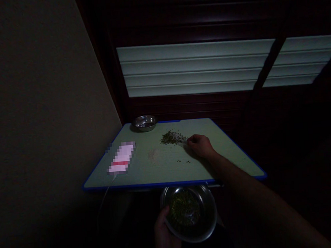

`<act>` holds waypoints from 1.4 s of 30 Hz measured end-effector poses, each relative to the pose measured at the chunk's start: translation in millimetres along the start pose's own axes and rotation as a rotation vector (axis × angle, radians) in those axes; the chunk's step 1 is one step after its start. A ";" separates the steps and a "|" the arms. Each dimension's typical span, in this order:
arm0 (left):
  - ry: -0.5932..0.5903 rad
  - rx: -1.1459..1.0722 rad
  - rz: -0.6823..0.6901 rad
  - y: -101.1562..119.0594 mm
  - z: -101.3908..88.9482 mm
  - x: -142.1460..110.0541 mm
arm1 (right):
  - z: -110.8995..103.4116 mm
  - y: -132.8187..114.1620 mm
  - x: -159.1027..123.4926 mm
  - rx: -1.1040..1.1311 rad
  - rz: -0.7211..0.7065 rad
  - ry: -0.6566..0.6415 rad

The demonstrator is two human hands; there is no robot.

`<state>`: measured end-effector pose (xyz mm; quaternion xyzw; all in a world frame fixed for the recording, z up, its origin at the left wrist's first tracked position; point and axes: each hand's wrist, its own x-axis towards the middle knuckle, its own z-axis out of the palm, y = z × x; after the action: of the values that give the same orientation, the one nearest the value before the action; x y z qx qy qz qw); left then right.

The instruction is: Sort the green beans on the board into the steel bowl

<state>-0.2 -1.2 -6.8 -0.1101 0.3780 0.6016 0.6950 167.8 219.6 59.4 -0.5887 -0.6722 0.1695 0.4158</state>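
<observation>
My left hand (165,233) is closed on the rim of a metal bowl (210,208), its thumb over the near left edge. The bowl is held below the table's front edge, and small greenish grains (179,207) lie inside it. Over the table, my right hand (200,145) pinches a thin, translucent, spoon-like utensil (181,141). The far end of that utensil reaches into a loose pile of dark green grains (168,137) on the tabletop. Dim light hides the utensil's exact shape.
A pale green table (146,175) with a blue edge stands before me. At its far left is a second metal bowl (145,123). A blurred-out phone-like slab (122,158) with a cable lies left. Pale specks (155,155) and a few stray grains (188,161) dot the surface.
</observation>
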 end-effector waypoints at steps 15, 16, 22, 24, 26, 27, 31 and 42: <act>-0.007 0.006 -0.024 1.6 3.9 -5.5 | 0.1 -5.5 -1.4 0.044 -0.006 -0.020; -0.008 0.007 -0.029 1.5 3.2 -5.1 | 0.5 -5.3 -1.0 0.048 -0.013 -0.019; -0.025 0.005 -0.023 0.9 0.8 -3.1 | 2.1 -5.9 0.5 0.048 -0.029 -0.009; -0.020 0.003 -0.025 1.0 0.9 -2.6 | 2.3 -5.8 0.6 0.056 -0.042 -0.016; -0.014 0.000 -0.022 1.2 0.7 -2.0 | 2.1 -5.8 0.4 0.077 -0.049 -0.030; -0.008 0.000 -0.016 1.2 0.4 -1.6 | 1.8 -6.0 0.3 0.092 -0.048 -0.034; -0.009 0.017 -0.019 1.1 -1.3 -0.5 | 0.5 -7.9 -0.5 0.134 -0.041 -0.034; -0.011 0.006 -0.023 0.9 1.8 -2.3 | 3.3 -5.8 -0.8 0.178 -0.062 -0.058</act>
<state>-0.3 -1.7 -3.8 -0.1090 0.3746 0.5932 0.7042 161.6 218.3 61.3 -0.5232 -0.6841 0.2325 0.4519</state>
